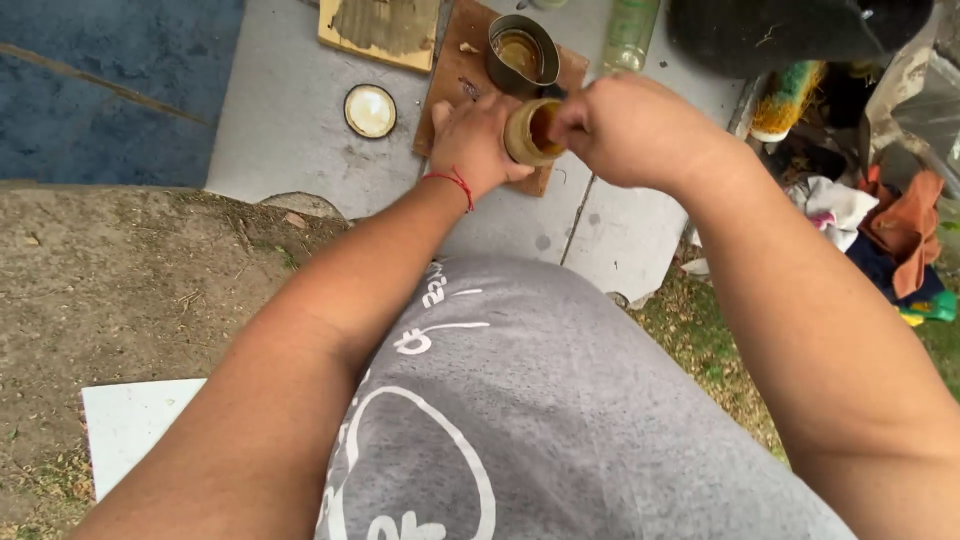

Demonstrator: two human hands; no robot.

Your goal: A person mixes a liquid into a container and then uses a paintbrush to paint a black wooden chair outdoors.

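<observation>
Two bare hands meet near the twelve o'clock edge of the view, seen from above past a grey printed shirt (pixel 520 420) that fills the lower middle. Much is hard to make out: the right hand's fingertips are tucked out of sight at the mouth of a small jar (pixel 533 131), so whether they pinch anything cannot be told. A dark rounded object (pixel 790 30) is cut off at the one o'clock corner, and a clear bottle (pixel 630 30) beside it is cropped by the top edge.

The left hand (pixel 478 143), with a red thread on its wrist, wraps around the jar from its nine o'clock side, gripping it. The right hand (pixel 628 128) is bunched closed at the jar's three o'clock side, touching the rim. The jar is tilted, its amber contents showing, and held over a brown wooden board (pixel 452 80).

Counted: one jar in hand, one open metal tin (pixel 522 53) on the board at the jar's twelve o'clock, one round lid (pixel 370 110) on the grey surface (pixel 290 120) at ten o'clock, one pale wooden panel (pixel 380 28) and one white sheet (pixel 130 425) at eight o'clock.
</observation>
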